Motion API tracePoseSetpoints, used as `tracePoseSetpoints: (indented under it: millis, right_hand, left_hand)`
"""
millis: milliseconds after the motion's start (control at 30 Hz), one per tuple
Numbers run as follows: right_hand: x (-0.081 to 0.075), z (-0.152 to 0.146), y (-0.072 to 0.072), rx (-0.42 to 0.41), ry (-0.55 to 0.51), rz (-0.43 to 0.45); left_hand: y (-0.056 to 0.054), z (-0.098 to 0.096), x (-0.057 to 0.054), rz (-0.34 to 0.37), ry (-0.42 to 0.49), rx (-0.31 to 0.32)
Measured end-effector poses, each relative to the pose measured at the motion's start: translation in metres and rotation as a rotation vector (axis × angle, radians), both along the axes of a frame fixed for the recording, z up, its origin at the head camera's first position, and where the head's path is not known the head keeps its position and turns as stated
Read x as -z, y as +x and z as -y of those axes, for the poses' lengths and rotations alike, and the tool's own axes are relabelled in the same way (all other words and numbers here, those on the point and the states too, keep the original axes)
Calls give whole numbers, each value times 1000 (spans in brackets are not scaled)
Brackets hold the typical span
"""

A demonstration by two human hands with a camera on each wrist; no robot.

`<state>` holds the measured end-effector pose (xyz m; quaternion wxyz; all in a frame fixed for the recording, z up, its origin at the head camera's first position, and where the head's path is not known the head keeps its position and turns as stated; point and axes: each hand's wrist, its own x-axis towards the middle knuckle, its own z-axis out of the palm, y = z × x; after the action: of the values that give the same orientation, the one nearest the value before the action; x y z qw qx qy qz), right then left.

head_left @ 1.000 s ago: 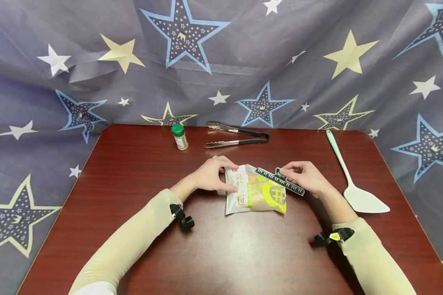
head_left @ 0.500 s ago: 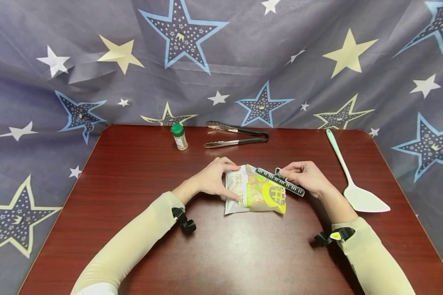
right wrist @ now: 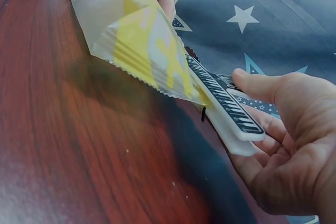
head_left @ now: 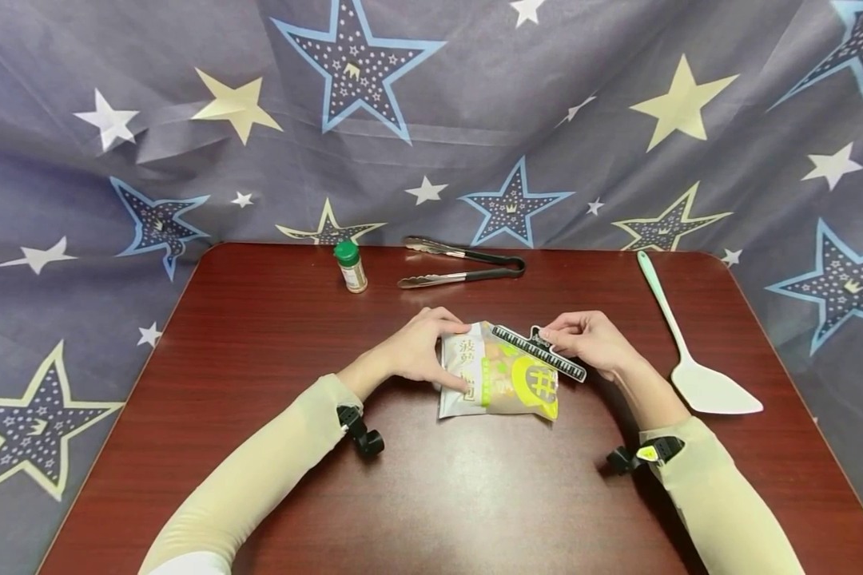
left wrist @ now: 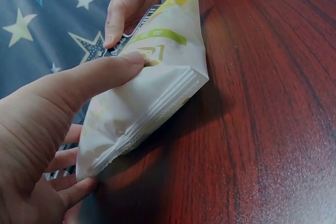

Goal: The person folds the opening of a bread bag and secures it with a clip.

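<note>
A sealed plastic bread bag [head_left: 499, 387], white and yellow with green print, is held at its left end by my left hand [head_left: 420, 351]. In the left wrist view, the thumb [left wrist: 118, 69] presses the bag's printed face while other fingers reach behind it. My right hand [head_left: 595, 342] pinches the handle of a long bag clip [head_left: 546, 355] printed with piano keys. The clip lies slanted over the bag's upper right edge. Seen from the right wrist, the bars of the clip [right wrist: 231, 106] stand apart at the near end, and the bag's yellow corner [right wrist: 197, 94] reaches the gap between them.
Behind the bag, metal tongs [head_left: 467, 277] with black handles lie on the dark red table [head_left: 403, 511]. A green-capped seasoning jar [head_left: 351, 267] stands left of them. On the right rests a white spatula [head_left: 708, 387] with a pale green handle. A star-patterned curtain [head_left: 431, 120] hangs behind.
My left thumb has slid down the bag toward the near side, widening the hand's grip. The right hand has shifted the clip slightly left, farther over the bag.
</note>
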<state>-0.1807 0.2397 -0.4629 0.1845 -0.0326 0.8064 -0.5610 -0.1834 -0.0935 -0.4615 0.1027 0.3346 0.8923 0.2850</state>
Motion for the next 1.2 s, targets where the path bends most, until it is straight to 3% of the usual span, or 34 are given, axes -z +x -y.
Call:
tracePoseSetpoints:
  millis: [1200]
  right_hand:
    - [4,22,-17,13,-49,20]
  left_hand:
    - [2,-1,1,9,15,-6]
